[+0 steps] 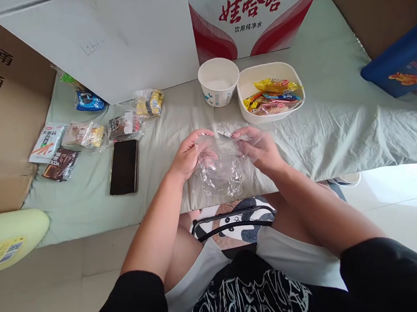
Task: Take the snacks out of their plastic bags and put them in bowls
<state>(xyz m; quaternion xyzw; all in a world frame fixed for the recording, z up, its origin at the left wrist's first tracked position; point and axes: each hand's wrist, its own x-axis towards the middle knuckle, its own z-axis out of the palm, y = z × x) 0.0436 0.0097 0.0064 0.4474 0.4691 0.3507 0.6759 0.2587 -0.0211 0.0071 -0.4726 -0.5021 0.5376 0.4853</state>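
I have both hands on a clear plastic bag point(219, 172), held just above the near edge of the cloth-covered table point(351, 119). My left hand point(190, 153) curls its fingers around the bag's left top corner; my right hand point(259, 148) pinches the opposite corner between thumb and forefinger, with a small strip at the bag's mouth showing between the two sets of fingertips. The bag hangs crumpled below my fingers and looks empty, though the creases make that hard to tell. I judge the step in hand to be pulling the mouth apart. Next I need a firm pinch on each layer and a gentle outward pull. Just beyond my right fingertips sits a white tub point(256, 77) of wrapped snacks point(273, 98), with a paper cup point(218, 81) beside it.
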